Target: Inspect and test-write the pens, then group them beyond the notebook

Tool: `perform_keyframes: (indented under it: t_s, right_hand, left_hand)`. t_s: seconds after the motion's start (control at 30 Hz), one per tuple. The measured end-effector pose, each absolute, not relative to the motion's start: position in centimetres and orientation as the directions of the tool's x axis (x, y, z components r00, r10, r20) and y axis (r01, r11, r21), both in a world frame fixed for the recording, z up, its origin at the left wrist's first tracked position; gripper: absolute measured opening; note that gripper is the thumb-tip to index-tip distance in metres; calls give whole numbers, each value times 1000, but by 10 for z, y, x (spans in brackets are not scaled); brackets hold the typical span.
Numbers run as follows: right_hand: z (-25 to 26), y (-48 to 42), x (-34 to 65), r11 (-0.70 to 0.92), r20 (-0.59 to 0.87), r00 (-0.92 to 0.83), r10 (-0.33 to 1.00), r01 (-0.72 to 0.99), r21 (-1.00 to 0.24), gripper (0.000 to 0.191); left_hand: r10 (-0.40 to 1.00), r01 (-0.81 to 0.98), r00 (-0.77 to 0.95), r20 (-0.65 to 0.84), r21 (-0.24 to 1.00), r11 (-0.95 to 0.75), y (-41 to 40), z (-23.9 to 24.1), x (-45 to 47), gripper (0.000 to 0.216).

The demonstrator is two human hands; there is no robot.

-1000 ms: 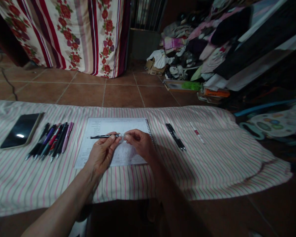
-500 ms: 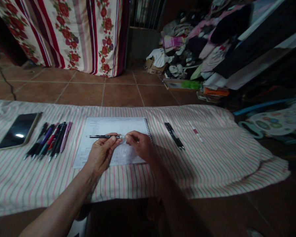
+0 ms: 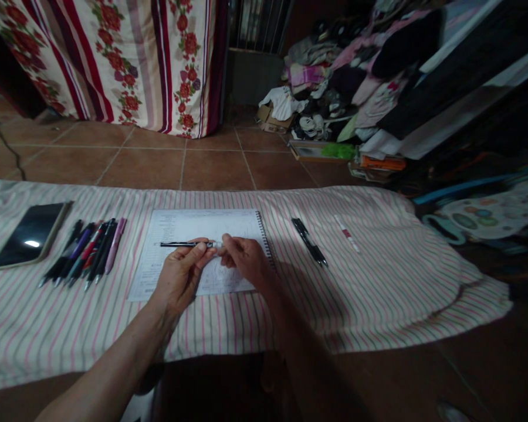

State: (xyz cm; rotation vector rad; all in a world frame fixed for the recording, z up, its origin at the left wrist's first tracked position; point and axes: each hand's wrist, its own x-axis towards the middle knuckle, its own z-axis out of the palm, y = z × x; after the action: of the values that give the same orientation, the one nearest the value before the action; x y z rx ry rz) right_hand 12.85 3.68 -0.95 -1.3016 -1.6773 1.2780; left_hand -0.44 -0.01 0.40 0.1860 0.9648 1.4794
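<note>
Over the spiral notebook (image 3: 242,220), my left hand (image 3: 180,269) is closed on a black pen (image 3: 176,244), thumb and fingers pinching it near its right end. The pen lies level, its thin end pointing left. My right hand (image 3: 246,258) is closed too, its thumb and fingertips pinched at the pale right end of the same pen; the fingers partly hide that end. Right of the notebook lie black pen parts or pens (image 3: 308,241), close together. Farther right is a thin white stick-like piece with a red band (image 3: 347,233).
On the striped cloth (image 3: 378,293) to the left lie a bundle of several pens (image 3: 85,249) and a phone (image 3: 30,234). Beyond the table are tiled floor (image 3: 149,155), a floral curtain (image 3: 145,58) and a heap of clothes (image 3: 334,88).
My right hand has turned slightly, its fingers curling more around the pen's right end. My left hand and the pen stay almost in place. The view has shifted slightly.
</note>
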Motion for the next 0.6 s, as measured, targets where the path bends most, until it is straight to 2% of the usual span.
perform_keyframes:
  t_s: [0.07,0.2,0.3,0.6]
  right_hand:
    - [-9,38,128,33,-58,-280,958,311,-950,56]
    - [-13,40,129,171,121,-232,965,207,-963,32]
    - [-15,39,128,230,198,-236,951,119,-966,31]
    - [-9,37,125,314,277,-180,944,228,-922,12]
  left_hand:
    - [871,-760,-202,-447,632,148,3,5,-6,22]
    - [833,-789,-282,-475,609,79,8,6,-11,27]
    - [826,-797,-285,-486,599,77,9,7,-14,29]
    - [851,-808,-226,-475,579,108,7,8,-12,27]
